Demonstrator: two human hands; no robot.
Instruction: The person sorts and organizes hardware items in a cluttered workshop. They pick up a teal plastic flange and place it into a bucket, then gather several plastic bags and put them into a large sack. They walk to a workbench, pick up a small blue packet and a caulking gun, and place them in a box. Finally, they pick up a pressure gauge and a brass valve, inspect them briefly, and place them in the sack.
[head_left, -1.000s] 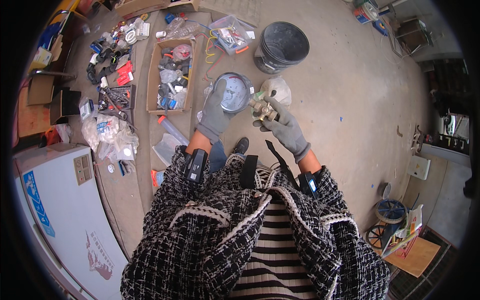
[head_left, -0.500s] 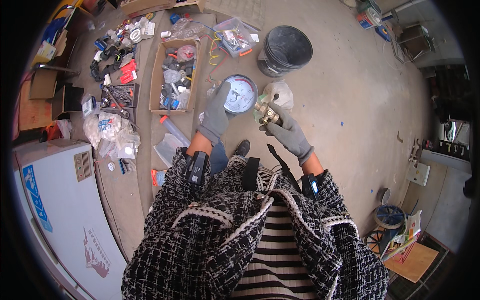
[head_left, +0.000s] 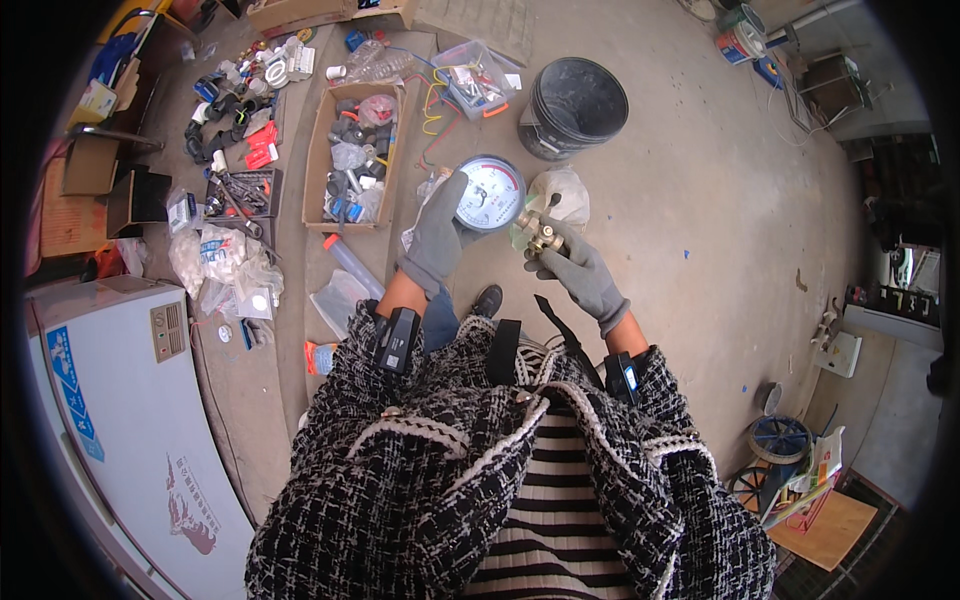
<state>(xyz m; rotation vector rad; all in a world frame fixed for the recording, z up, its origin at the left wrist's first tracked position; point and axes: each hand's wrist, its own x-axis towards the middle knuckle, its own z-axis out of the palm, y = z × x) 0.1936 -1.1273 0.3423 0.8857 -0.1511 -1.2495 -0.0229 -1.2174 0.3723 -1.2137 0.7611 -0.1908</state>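
Observation:
In front of me, a round pressure gauge with a white dial and dark rim is gripped at its left side by my left hand, which wears a grey glove. Just right of it, my right hand, gloved alike, is closed around a brass valve fitting. The fitting sits against the gauge's lower right edge; whether the two are joined I cannot tell. My right fingers hide part of the fitting. Behind it on the floor lies a whitish plastic bag.
A black bucket stands ahead, beside a clear plastic box of small parts. A cardboard box of fittings lies to the left, near loose pipe fittings. A white cabinet is at lower left, a wheeled item at lower right.
The gauge has turned a little, its dial markings now sitting at another angle. Both hands have shifted slightly, and the fitting is tilted differently in my right hand.

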